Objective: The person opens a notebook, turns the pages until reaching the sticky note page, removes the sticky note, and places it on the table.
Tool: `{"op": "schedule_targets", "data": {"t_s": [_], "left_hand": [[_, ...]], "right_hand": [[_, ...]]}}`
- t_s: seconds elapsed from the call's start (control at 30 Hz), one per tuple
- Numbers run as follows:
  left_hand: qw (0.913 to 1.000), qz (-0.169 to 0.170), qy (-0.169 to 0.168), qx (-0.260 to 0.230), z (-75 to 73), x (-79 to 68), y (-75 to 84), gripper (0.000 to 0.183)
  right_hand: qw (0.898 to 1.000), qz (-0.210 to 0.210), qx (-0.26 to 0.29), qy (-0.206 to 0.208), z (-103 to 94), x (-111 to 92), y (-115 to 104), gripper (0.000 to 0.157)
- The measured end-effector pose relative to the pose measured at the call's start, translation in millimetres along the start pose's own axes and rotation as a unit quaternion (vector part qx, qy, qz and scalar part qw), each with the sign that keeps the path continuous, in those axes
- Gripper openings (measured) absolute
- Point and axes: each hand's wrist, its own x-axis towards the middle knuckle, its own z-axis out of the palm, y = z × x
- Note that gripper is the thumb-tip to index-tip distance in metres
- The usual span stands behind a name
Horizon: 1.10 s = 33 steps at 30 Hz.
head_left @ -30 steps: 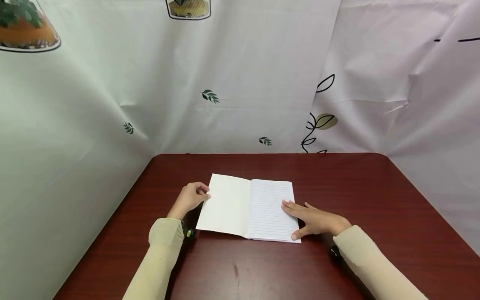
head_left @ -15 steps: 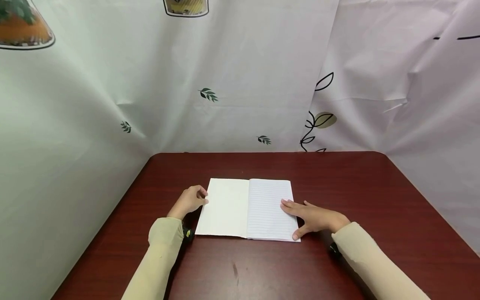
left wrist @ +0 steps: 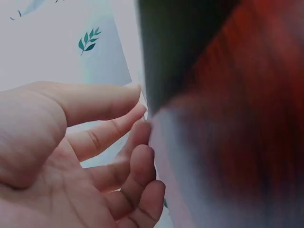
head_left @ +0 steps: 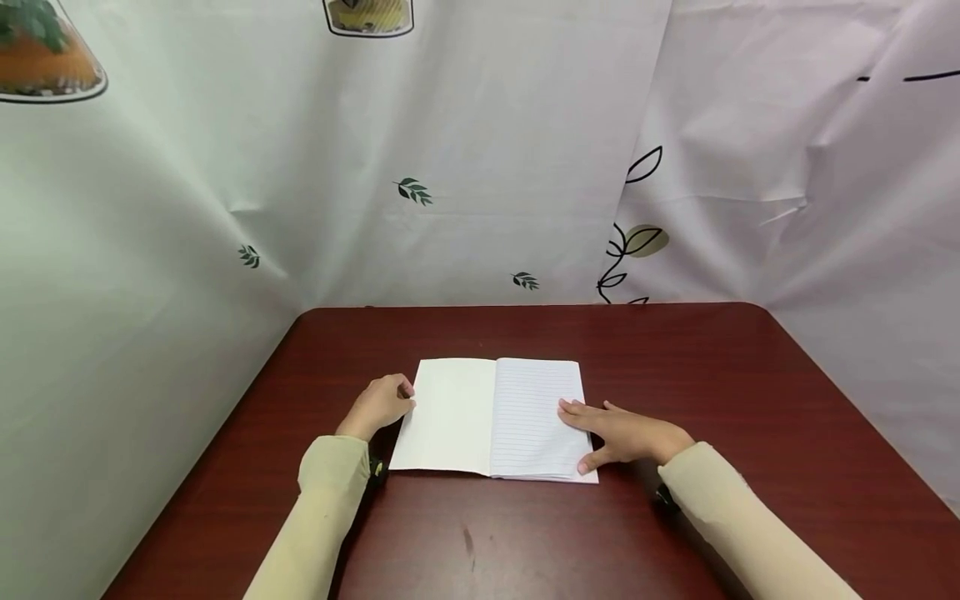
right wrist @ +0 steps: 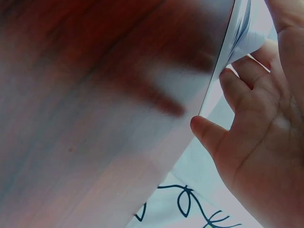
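Your open white paper notebook (head_left: 489, 418) lies flat mid-way across the glossy red-brown counter (head_left: 570, 542). Your bare right hand (head_left: 622, 436) is spread over its right edge, probably steadying the pages. Your bare left hand (head_left: 377, 406) has bent fingers at the left edge; can't tell if they're pinching. You've got room right and near; white leaf-printed fabric (head_left: 480, 183) borders the far edge.

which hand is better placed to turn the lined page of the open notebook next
Right, most likely. The right hand has its fingers on the lined page, by its outer edge. The left hand is across the fold, at the outer edge of the blank side.
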Motion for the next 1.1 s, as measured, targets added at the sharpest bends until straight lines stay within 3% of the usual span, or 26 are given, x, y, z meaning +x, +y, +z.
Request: {"op": "schedule_targets", "data": {"t_s": [0.07,0.2,0.3,0.43,0.7,0.83,0.97,1.1], "left_hand": [[0.9995,0.014,0.015,0.022,1.6,-1.0,3.2,0.01],[0.9925,0.074,0.063,0.074,9.1,-2.5,12.4,0.012],[0.9783,0.14,0.107,0.109,16.3,-3.5,21.7,0.014],[0.9538,0.229,0.14,0.135,24.3,-7.9,37.4,0.012],[0.9101,0.341,0.155,0.178,33.4,-31.3,79.4,0.005],[0.8891,0.379,0.153,0.207,42.8,-44.1,100.3,0.013],[0.8752,0.393,0.14,0.244,56.3,-53.1,117.8,0.026],[0.868,0.396,0.113,0.278,70.9,-55.8,129.2,0.034]], "right_hand": [[1.0,-0.001,0.002,-0.002,-0.3,0,-1,0.089],[1.0,-0.003,0.002,-0.003,-0.7,-1,0,0.088],[1.0,0.0,0.0,-0.001,-1.0,-2,0,0.087],[1.0,0.008,-0.005,-0.001,-0.8,-2,1,0.087],[1.0,0.008,-0.016,0.003,-1.0,0,1,0.086],[1.0,0.01,-0.018,0.002,-1.0,0,2,0.084],[1.0,0.008,-0.024,0.002,-0.4,2,3,0.083],[1.0,0.009,-0.028,0.001,-0.4,2,3,0.081]]}}
